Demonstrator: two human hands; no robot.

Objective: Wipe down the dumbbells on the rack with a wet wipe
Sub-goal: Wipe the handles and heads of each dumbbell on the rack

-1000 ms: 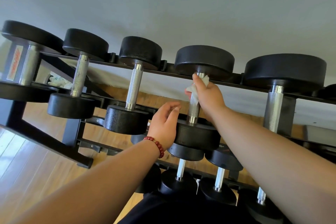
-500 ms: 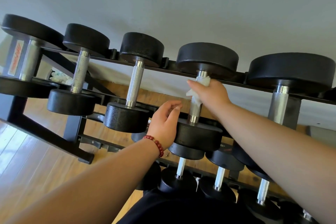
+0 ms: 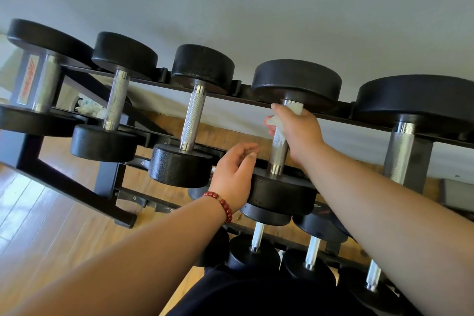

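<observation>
Several black dumbbells with chrome handles lie across the top tier of a black rack. My right hand grips the upper part of the handle of the fourth dumbbell, with a white wet wipe wrapped between palm and metal. The wipe sticks out above and left of my fingers. My left hand, with a red bead bracelet at the wrist, hovers loosely curled beside that dumbbell's near head, holding nothing.
Smaller dumbbells sit on the lower tier below my arms. A larger dumbbell lies to the right. A crumpled white wipe lies behind the rack at left. Wooden floor spreads lower left; a grey wall is behind.
My right hand has stayed at the top of the handle, its fingers curling a little tighter over the wipe. The left hand has barely moved. The view shifted slightly.
</observation>
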